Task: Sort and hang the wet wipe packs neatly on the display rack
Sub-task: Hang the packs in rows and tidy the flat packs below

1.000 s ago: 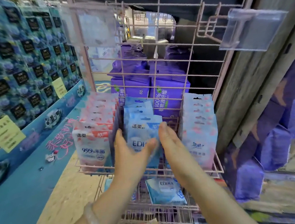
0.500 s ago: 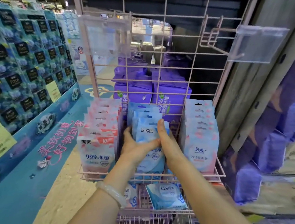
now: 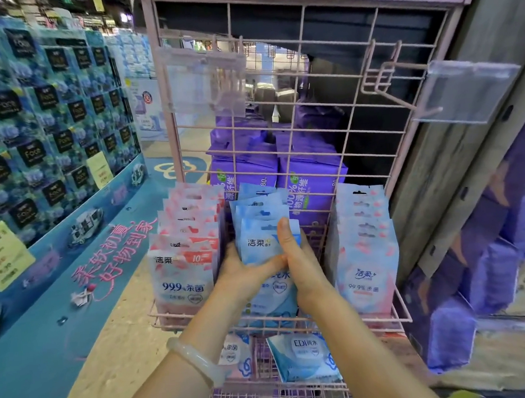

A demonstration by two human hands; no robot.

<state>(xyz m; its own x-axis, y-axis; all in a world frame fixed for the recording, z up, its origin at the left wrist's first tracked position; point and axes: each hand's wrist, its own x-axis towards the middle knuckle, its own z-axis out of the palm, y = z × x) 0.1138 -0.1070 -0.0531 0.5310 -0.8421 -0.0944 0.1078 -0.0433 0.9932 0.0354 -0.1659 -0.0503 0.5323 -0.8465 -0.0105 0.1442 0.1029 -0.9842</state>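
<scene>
Head cam, the only view I've got: I'm at the pink rack (image 3: 313,138), working on the middle row, the blue packs (image 3: 258,227). Both hands are on the front pack. My left hand (image 3: 244,267) cups its left edge with the fingers curled round behind it and the thumb across the front, so it's properly gripping. My right hand (image 3: 297,259) wraps the right edge, with one finger up the pack's face near the top and the rest curled round the side. Both arms come up from the bottom of the shot, wrists close together, almost touching over the pack's lower half. There's a pale bangle (image 3: 195,359) on my left wrist.

The pack sits at the front of the blue row, between the red packs (image 3: 182,268) on the left and the pink packs (image 3: 366,253) on the right. Those two rows look tidy already. My guess is I'm squaring up the blue row. I can't see whether the front pack's hole is actually on a hook.

For the next move, I'd keep the pack upright and level with the ones behind it, then push the row back evenly. Below, on the lower shelf, a loose pack (image 3: 305,355) lies flat, and it probably needs hanging too.
</scene>
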